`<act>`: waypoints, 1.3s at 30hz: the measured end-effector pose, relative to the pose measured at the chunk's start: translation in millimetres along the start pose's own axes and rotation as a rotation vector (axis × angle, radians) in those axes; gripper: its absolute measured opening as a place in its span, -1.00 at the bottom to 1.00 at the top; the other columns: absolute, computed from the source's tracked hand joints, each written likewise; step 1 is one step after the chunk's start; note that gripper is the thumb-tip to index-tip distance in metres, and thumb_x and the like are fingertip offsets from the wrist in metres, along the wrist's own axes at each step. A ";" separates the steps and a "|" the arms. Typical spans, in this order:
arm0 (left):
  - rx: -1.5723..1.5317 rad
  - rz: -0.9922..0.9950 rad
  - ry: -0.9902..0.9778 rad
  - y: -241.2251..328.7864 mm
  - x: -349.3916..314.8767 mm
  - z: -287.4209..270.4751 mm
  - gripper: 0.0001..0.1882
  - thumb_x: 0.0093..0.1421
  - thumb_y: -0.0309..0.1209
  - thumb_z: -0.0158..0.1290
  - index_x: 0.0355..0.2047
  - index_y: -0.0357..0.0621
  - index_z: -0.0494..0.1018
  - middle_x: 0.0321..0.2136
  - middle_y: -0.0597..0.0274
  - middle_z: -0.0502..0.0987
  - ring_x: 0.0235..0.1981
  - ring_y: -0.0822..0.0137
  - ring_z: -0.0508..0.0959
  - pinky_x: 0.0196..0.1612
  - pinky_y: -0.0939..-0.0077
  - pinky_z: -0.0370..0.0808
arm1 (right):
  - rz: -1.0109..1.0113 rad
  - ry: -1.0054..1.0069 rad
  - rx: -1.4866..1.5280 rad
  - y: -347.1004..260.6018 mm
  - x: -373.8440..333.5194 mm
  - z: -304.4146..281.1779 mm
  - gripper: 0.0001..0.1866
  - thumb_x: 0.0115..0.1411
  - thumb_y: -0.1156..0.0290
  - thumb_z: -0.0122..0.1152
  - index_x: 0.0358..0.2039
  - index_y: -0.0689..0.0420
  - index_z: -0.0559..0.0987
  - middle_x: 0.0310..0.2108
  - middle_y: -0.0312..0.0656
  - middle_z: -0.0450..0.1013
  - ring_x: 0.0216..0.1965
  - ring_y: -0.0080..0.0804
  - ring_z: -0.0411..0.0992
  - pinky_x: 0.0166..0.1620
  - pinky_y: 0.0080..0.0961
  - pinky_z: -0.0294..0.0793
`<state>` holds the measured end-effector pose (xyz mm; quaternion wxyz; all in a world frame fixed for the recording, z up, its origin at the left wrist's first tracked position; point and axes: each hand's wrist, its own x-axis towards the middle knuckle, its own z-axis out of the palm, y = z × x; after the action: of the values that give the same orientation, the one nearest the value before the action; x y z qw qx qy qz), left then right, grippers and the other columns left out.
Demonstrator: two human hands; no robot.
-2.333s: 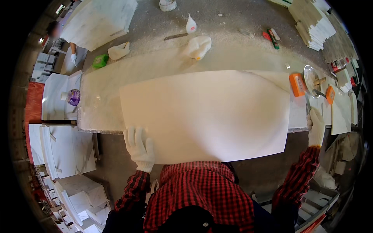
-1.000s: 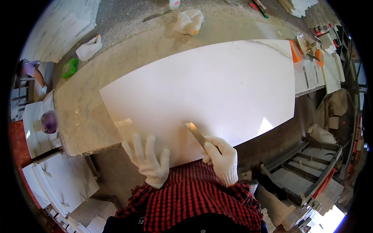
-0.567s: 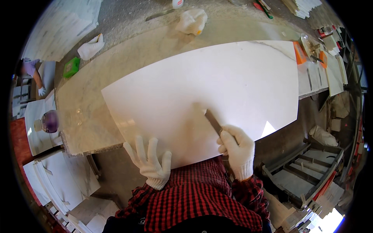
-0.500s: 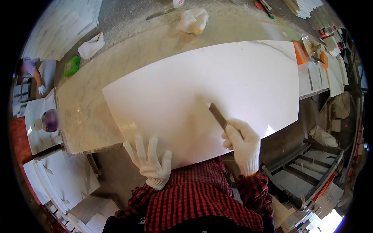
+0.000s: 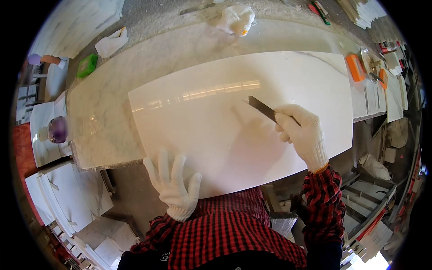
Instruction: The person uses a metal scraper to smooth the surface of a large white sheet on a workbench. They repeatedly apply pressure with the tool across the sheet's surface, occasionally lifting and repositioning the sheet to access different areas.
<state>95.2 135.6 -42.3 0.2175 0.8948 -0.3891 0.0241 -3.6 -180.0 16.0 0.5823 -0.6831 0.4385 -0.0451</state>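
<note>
Blade (image 5: 265,110) in right hand (image 5: 301,129) over slab (image 5: 193,130)

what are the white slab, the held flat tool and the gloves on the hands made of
White slab: polished stone or ceramic, judging by mirrored lights and a grey vein. Flat tool: probably dull metal; thin, dark grey. Gloves: matte knit fabric, perhaps cotton; ribbed cuffs show.
</note>
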 end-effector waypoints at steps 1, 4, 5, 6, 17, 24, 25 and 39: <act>-0.005 0.007 -0.005 -0.8 0.5 -0.6 -0.34 0.11 -0.30 0.24 0.24 -0.17 0.45 0.35 -0.26 0.28 0.40 -0.36 0.19 0.48 -0.37 -0.04 | -0.006 -0.017 0.009 0.9 2.4 -1.1 -0.77 0.32 0.45 0.19 -0.12 0.33 0.67 -0.49 -0.26 0.51 -0.53 -0.60 0.42 -0.43 -0.58 0.44; -0.015 -0.005 0.020 2.6 4.2 -0.9 -0.36 0.05 -0.31 0.28 0.19 -0.14 0.49 0.30 -0.23 0.35 0.36 -0.37 0.24 0.45 -0.39 0.01 | -0.003 -0.035 -0.032 -1.9 5.7 -1.9 -0.77 0.32 0.46 0.19 -0.13 0.32 0.67 -0.50 -0.27 0.49 -0.53 -0.60 0.40 -0.43 -0.58 0.43; -0.017 -0.013 0.035 3.5 4.8 -0.4 -0.36 0.02 -0.32 0.30 0.17 -0.12 0.52 0.27 -0.21 0.39 0.35 -0.36 0.26 0.44 -0.40 0.03 | -0.009 -0.033 -0.041 -1.1 6.0 -1.1 -0.77 0.32 0.46 0.19 -0.13 0.31 0.68 -0.50 -0.28 0.49 -0.53 -0.60 0.40 -0.43 -0.58 0.42; -0.019 -0.015 0.032 2.9 4.2 0.4 -0.36 0.02 -0.31 0.30 0.17 -0.12 0.51 0.27 -0.22 0.39 0.35 -0.38 0.25 0.44 -0.40 0.03 | -0.014 -0.031 -0.049 -0.1 6.2 -0.3 -0.78 0.31 0.45 0.19 -0.14 0.31 0.68 -0.50 -0.28 0.49 -0.53 -0.61 0.40 -0.43 -0.58 0.42; 0.000 -0.027 -0.006 3.2 2.3 -1.9 -0.34 0.08 -0.34 0.28 0.23 -0.16 0.48 0.35 -0.27 0.31 0.42 -0.47 0.13 0.46 -0.34 0.03 | -0.157 0.017 -0.175 14.8 11.7 2.0 -0.77 0.29 0.44 0.22 -0.12 0.28 0.70 -0.57 -0.29 0.46 -0.54 -0.61 0.40 -0.43 -0.56 0.42; -0.009 -0.037 0.016 3.1 2.5 -0.4 -0.35 0.04 -0.37 0.28 0.20 -0.17 0.50 0.34 -0.27 0.32 0.42 -0.48 0.12 0.47 -0.33 0.01 | -0.031 0.015 -0.081 15.9 6.2 -4.7 -0.73 0.34 0.46 0.21 -0.04 0.34 0.67 -0.44 -0.25 0.55 -0.47 -0.62 0.42 -0.39 -0.61 0.41; -0.009 -0.045 0.012 3.6 2.2 -0.5 -0.35 0.04 -0.37 0.28 0.20 -0.18 0.50 0.34 -0.27 0.32 0.42 -0.48 0.12 0.47 -0.33 0.00 | -0.019 0.031 -0.069 15.0 4.5 -5.0 -0.73 0.34 0.46 0.21 -0.04 0.34 0.66 -0.44 -0.24 0.55 -0.48 -0.62 0.42 -0.39 -0.61 0.41; 0.015 -0.044 0.025 3.9 4.1 -0.4 -0.35 0.02 -0.27 0.31 0.17 -0.06 0.52 0.30 -0.18 0.36 0.37 -0.48 0.18 0.42 -0.37 0.08 | -0.562 0.203 -0.556 35.9 -3.3 0.5 -0.78 0.22 0.52 0.26 -0.11 0.13 0.69 -0.40 -0.16 0.58 -0.45 -0.34 0.54 -0.37 -0.41 0.51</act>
<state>95.3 130.6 -39.6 0.2161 0.9044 -0.3665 0.0336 -24.9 -175.2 -12.6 0.2942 -0.8998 0.2855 -0.1492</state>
